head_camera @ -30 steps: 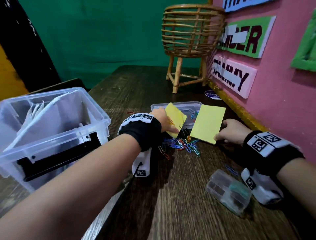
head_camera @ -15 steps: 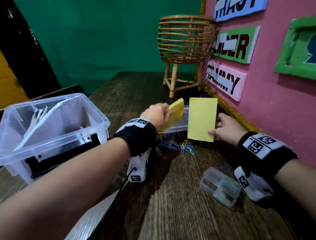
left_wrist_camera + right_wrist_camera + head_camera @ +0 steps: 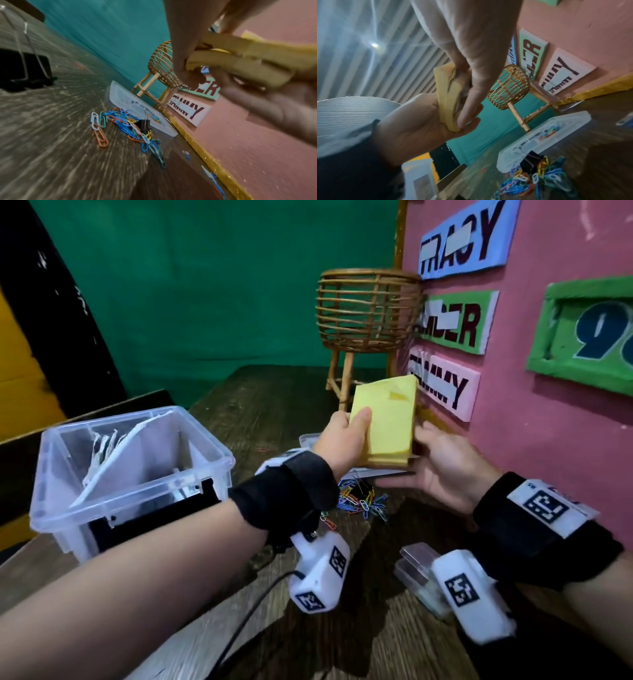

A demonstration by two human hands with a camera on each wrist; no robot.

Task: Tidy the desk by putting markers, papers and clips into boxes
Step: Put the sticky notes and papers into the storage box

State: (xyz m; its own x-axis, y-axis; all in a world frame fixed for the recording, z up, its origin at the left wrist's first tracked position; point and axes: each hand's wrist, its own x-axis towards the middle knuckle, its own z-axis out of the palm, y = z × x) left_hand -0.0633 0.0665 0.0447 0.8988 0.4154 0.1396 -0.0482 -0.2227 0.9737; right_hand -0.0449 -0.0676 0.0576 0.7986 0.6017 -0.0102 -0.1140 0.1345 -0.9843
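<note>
- A small clear plastic case (image 3: 416, 571) with hard edges lies nearest on the dark grained wooden desk (image 3: 359, 642), partly hidden behind the right wrist camera.
- The big translucent plastic box (image 3: 113, 484), square-cornered, stands at the left with white sheets leaning inside.
- A loose heap of thin coloured wire paper clips (image 3: 363, 501) lies on the desk, with a black binder clip (image 3: 145, 125) among them.
- Above it, the left hand (image 3: 342, 443) grips the matte yellow rectangular paper pads (image 3: 387, 422), thumb on the face; the right hand (image 3: 442, 463) cups them from below with fingers curled round.
- A flat clear lidded box (image 3: 137, 108) lies behind the heap.
- A woven rattan basket (image 3: 366, 313) on legs stands farthest.
</note>
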